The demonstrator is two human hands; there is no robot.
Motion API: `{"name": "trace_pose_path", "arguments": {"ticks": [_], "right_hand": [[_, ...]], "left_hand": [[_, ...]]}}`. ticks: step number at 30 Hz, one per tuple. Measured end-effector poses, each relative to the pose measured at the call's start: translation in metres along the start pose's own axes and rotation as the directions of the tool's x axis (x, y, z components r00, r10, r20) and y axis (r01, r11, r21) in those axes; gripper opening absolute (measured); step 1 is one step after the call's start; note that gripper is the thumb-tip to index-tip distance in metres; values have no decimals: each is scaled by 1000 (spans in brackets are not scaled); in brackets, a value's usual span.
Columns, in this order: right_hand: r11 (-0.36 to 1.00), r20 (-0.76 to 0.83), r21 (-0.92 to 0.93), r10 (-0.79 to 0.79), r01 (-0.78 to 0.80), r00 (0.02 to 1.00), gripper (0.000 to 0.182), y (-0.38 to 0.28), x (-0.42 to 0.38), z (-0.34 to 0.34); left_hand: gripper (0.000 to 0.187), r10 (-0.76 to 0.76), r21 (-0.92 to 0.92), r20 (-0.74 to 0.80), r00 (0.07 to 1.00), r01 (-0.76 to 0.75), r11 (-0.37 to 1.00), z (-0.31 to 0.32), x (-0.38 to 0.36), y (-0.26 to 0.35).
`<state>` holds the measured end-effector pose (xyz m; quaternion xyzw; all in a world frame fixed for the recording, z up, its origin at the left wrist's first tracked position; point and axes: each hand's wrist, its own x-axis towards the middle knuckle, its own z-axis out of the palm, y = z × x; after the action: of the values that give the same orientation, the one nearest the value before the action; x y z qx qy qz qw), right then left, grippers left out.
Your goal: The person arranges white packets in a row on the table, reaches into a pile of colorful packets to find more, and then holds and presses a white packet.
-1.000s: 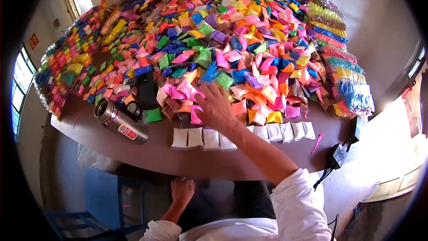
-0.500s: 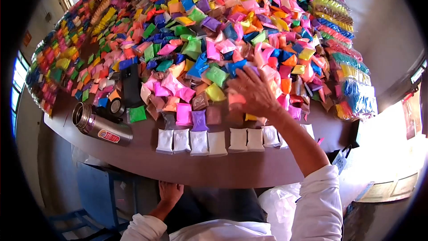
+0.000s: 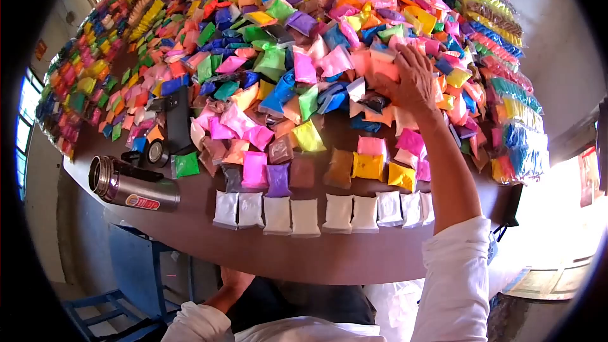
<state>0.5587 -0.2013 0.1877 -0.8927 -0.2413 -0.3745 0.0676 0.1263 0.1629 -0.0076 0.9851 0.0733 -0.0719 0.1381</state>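
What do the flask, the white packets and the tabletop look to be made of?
Flask: brushed metal, likely steel, grey sheen. White packets: thin clear plastic with powdery-looking fill, glossy and puffed. Tabletop: smooth brown surface, wood or laminate, unclear.

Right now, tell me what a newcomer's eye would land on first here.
The heap of bright coloured packets covering most of the round table. Next, the right hand reaching deep into that heap on a pink packet, and the neat row of white packets along the near edge, with a steel flask lying at left.
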Motion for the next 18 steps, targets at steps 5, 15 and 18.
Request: {"name": "trace_pose_path", "arguments": {"ticks": [5,15,18], "right_hand": [[997,-12,-50,50,-51,999,59,38,12,16],[795,173,-89,606,-600,777,60,108,16,-32],[912,-160,-96,381,-398,911,57,98,-7,-47]], "left_hand": [[51,50,-43,-78,996,-53,998,-2,5,6],[39,205,72,-248,947,-193,979,6,4,-9],[40,169,54,-244,955,-161,986,4,3,-3]]}}
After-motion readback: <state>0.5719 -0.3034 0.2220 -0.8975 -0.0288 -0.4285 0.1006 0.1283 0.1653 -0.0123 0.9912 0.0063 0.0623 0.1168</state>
